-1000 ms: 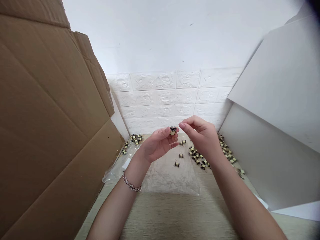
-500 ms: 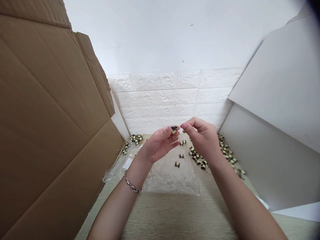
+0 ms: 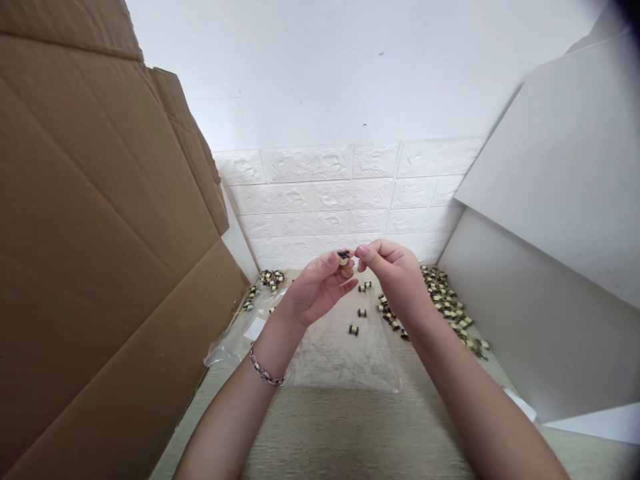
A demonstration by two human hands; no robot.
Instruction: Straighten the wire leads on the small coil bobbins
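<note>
Between thumb and fingers, my left hand (image 3: 319, 288) grips a small transformer coil (image 3: 343, 260) with a yellow-wrapped middle and black ends. Thin pins or wires stick up from its top. My right hand (image 3: 397, 275) is closed in a pinch just to the right of the coil, its fingertips very near it. Whatever is in that pinch, perhaps a fine wire, is too small to make out. Below the hands, a few more coils (image 3: 354, 330) lie on a flat clear plastic bag (image 3: 345, 367).
A heap of similar coils (image 3: 450, 303) lies at the right, against a grey-white panel (image 3: 535, 313). Another small pile (image 3: 271, 279) sits at the back left. Cardboard (image 3: 110, 253) walls off the left side. White brick-patterned wall (image 3: 320, 197) stands behind the table (image 3: 340, 433).
My right hand has shifted slightly left, closer to the coil. The coil in my left hand has moved a little left too, with its grip kept.
</note>
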